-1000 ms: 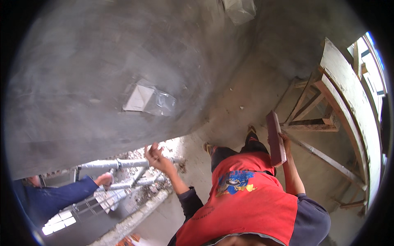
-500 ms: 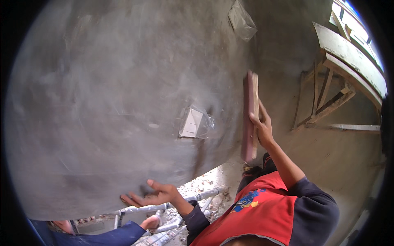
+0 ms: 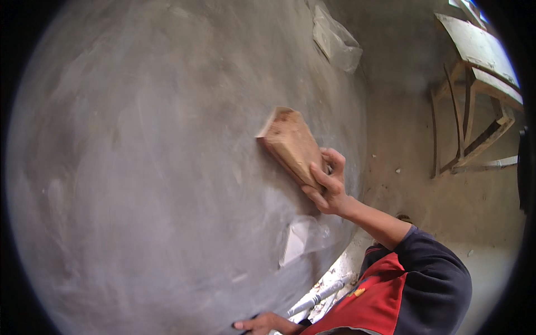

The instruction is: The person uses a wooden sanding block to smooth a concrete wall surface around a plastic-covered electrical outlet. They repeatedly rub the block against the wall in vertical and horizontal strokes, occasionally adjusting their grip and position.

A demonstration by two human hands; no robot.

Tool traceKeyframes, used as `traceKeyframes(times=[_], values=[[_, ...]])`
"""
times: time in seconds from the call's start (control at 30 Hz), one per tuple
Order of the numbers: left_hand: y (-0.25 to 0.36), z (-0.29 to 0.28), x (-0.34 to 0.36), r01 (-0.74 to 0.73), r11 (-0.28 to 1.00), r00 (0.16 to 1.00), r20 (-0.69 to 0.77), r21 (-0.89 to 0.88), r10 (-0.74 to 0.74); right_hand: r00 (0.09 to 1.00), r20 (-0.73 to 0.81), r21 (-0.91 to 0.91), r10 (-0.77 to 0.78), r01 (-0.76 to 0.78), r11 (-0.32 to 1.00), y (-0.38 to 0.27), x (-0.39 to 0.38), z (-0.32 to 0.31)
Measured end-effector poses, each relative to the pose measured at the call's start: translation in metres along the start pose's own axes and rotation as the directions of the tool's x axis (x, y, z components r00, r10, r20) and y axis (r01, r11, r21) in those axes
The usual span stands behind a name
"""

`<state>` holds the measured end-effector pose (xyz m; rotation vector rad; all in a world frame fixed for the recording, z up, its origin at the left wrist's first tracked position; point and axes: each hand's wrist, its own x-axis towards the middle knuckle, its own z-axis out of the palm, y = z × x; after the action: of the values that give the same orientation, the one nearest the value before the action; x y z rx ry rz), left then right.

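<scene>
A wooden sanding block with a reddish face lies tilted against the grey plastered wall. Its reddish side is turned to the wall, and bare wood faces me. My right hand is closed around the block's lower right end. Just below, a white wall plate sits in the wall under clear plastic. My left hand is low at the bottom edge, partly cut off, beside the wall's lower part. One of its digits is stretched out to the left, and I see nothing held in it.
Higher up, another plastic-covered fitting sits close to the wall's corner. A wooden frame with a pale board stands at the upper right. Beneath the wall's lower edge are a metal pipe and rubble.
My right hand has brought the sanding block leftward from near the corner onto the wall, turning it. The view has shifted; my left hand now shows lower, at the bottom edge.
</scene>
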<state>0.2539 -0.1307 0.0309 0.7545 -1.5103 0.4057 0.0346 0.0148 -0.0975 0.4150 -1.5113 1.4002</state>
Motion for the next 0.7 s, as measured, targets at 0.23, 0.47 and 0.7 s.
traceKeyframes(times=[0.23,0.47,0.7], values=[[-0.005,0.037,-0.015,-0.244,0.964,0.956,-0.195,-0.11,0.219,0.999,0.032,-0.182,-0.034,0.04,0.983,0.04,0.103,0.018],[0.016,0.042,-0.022,-0.22,0.973,0.965,-0.161,-0.064,0.208,0.999,0.013,0.105,-0.03,0.029,0.994,0.087,-0.005,0.001],[-0.006,0.027,-0.017,-0.129,0.99,0.985,-0.126,-0.058,0.12,1.0,0.019,-0.097,-0.008,0.01,0.995,0.039,0.113,0.008]])
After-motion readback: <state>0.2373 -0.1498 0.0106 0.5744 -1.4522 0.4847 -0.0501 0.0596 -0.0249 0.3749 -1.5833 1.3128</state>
